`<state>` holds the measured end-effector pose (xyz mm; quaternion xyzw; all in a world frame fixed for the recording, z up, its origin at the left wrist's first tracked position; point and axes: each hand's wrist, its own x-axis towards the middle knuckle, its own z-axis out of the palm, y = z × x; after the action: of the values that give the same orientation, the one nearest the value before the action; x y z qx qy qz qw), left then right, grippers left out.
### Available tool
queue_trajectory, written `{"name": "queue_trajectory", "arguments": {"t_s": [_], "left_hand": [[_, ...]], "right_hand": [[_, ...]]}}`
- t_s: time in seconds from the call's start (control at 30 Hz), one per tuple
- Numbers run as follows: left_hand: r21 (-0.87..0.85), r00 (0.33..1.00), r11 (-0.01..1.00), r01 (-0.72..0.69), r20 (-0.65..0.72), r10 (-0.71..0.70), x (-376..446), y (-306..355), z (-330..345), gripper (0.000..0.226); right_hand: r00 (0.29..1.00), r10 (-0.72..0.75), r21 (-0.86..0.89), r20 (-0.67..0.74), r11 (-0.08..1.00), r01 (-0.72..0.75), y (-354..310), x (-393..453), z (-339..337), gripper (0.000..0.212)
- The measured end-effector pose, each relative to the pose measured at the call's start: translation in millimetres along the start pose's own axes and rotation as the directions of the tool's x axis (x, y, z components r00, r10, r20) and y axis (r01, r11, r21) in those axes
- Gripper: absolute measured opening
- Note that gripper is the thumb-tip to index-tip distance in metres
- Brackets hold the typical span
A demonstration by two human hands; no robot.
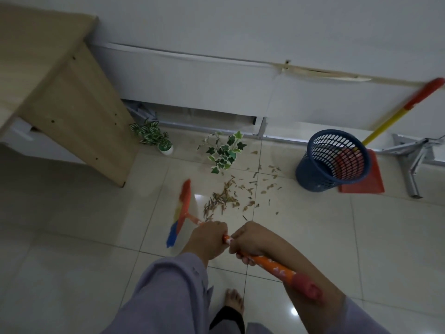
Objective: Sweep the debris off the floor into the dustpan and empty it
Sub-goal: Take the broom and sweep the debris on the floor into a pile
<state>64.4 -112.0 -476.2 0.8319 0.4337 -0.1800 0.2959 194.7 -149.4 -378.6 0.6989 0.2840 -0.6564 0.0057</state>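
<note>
Both of my hands grip the orange broom handle. My left hand holds it lower down, and my right hand holds it just behind. The broom head, red with blue and yellow bristles, stands on the tiles just left of a patch of dry leaf debris. The debris is scattered from the broom head toward the right. A red dustpan with a yellow and red handle leans against the wall at the right, behind a blue basket.
A blue mesh waste basket stands right of the debris. Two small potted plants sit by the wall. A wooden desk fills the left. Metal table legs are at far right. My bare foot is below.
</note>
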Motion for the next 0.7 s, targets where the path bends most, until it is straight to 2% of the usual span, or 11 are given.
{"name": "queue_trajectory", "arguments": {"t_s": [0.1, 0.17, 0.4, 0.53, 0.7], "left_hand": [[-0.02, 0.998, 1.0, -0.011, 0.067, 0.012, -1, -1, 22, 0.024], [-0.047, 0.995, 0.998, -0.039, 0.095, 0.043, 1, 10, 35, 0.023], [-0.249, 0.991, 0.962, -0.111, 0.041, 0.125, 23, 77, 34, 0.012], [-0.199, 0.986, 0.966, -0.165, -0.004, 0.168, 30, 90, 12, 0.018], [-0.115, 0.985, 0.98, -0.165, -0.073, 0.158, 27, 66, 3, 0.015]], "right_hand": [[0.998, 0.064, -0.038, 0.019, 0.997, -0.064, 9, 2, 6, 0.013], [0.996, 0.092, -0.093, -0.011, 0.991, -0.093, 21, 1, 3, 0.019], [0.978, 0.102, -0.213, -0.182, 0.967, -0.141, 45, -17, -38, 0.021], [0.972, 0.056, -0.246, -0.228, 0.963, -0.113, 42, -32, -53, 0.017], [0.989, 0.042, -0.168, -0.144, 0.984, -0.066, 28, -33, -54, 0.026]]}}
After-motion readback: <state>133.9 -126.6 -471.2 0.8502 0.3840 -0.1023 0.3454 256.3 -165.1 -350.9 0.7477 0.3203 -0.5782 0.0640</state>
